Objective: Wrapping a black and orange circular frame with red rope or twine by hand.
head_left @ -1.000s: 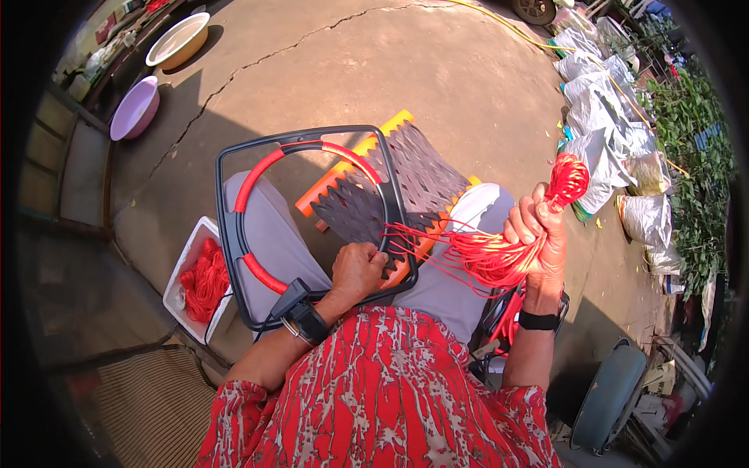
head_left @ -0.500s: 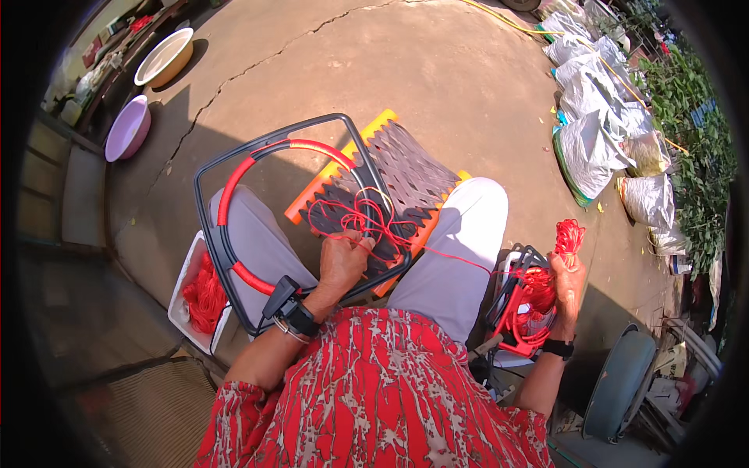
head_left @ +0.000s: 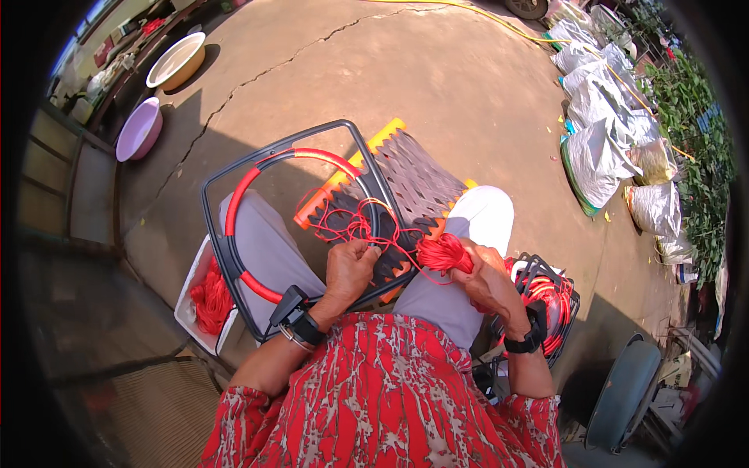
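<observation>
A: Where is the cord bundle [head_left: 442, 253]?

B: Red, looped, above the right thigh. Right hand [head_left: 490, 285]: grip clamped on it, looped end projecting toward the left hand [head_left: 349, 269].

A: State of the left grip?

B: Fingers together, clamped at the right side of a ring [head_left: 324, 158]. Loose strands [head_left: 353, 225] of red cord tangle just beyond the fingertips.

A: How does the ring sit?

B: Inside a black frame [head_left: 380, 181]. Sections of the ring are wrapped in red. The frame leans over the left thigh.

A: Nearby items?

B: A grey mesh [head_left: 421, 168] on orange and yellow bars, beyond the knees. White box [head_left: 184, 308] by the left leg, more red cord inside. Stacked frames [head_left: 563, 292] with red cord beside the right forearm. White sacks [head_left: 597, 160] on the ground, far right.
</observation>
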`<state>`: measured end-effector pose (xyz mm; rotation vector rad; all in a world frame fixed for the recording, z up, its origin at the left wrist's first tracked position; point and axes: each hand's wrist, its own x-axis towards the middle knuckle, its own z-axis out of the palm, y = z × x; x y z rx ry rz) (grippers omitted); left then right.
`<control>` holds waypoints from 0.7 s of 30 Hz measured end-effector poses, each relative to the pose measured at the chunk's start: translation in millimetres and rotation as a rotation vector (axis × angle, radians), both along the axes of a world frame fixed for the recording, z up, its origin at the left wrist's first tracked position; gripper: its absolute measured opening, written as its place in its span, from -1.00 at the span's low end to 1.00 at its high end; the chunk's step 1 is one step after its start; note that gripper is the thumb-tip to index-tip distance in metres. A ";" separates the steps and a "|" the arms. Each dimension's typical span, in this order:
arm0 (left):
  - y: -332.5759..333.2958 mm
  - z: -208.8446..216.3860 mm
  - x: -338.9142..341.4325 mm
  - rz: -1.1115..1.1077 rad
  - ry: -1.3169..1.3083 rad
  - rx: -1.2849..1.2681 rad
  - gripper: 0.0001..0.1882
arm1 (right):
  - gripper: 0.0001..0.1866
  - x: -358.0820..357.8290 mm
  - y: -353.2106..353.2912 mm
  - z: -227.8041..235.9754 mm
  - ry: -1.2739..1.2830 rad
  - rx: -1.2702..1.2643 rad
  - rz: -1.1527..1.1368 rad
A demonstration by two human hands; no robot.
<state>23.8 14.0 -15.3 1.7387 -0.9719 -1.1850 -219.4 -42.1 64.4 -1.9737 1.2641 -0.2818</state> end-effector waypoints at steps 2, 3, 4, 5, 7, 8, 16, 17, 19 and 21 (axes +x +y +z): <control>1.2 -0.8 0.1 0.017 0.015 0.008 -0.74 | -0.73 -9.6 -2.5 21.4 -0.314 0.227 -0.344; 1.7 -1.4 0.8 0.012 -0.004 -0.011 -0.74 | -0.74 -24.2 -7.6 12.9 -0.380 0.194 -0.377; 0.4 1.0 0.2 -0.006 -0.022 -0.031 -0.74 | -0.74 -30.3 -9.7 15.4 -0.341 0.226 -0.395; 1.1 5.1 0.4 -0.010 -0.016 -0.032 -0.74 | -0.74 -32.0 -10.9 18.4 -0.303 0.259 -0.413; 2.2 15.2 0.3 0.024 -0.010 -0.022 -0.74 | -0.73 -12.3 -4.0 20.6 -0.305 0.354 -0.449; 2.1 14.7 0.2 0.026 -0.007 -0.026 -0.74 | -0.72 -0.4 -1.4 17.0 -0.318 0.373 -0.363; -3.9 23.9 1.5 0.079 0.149 -0.044 -0.74 | -0.79 10.2 11.5 15.1 -0.292 0.319 -0.349; -1.4 13.3 2.0 0.091 0.151 -0.046 -0.74 | -0.84 -3.9 9.7 15.4 -0.427 0.341 -0.452; 2.1 -14.6 -0.6 -0.013 -0.061 -0.153 -0.75 | -0.84 -22.1 7.1 34.0 -0.684 0.289 -0.496; 3.5 -10.2 -8.4 -0.017 -0.045 -0.167 -0.73 | -0.84 -22.7 6.8 53.3 -0.669 0.224 -0.484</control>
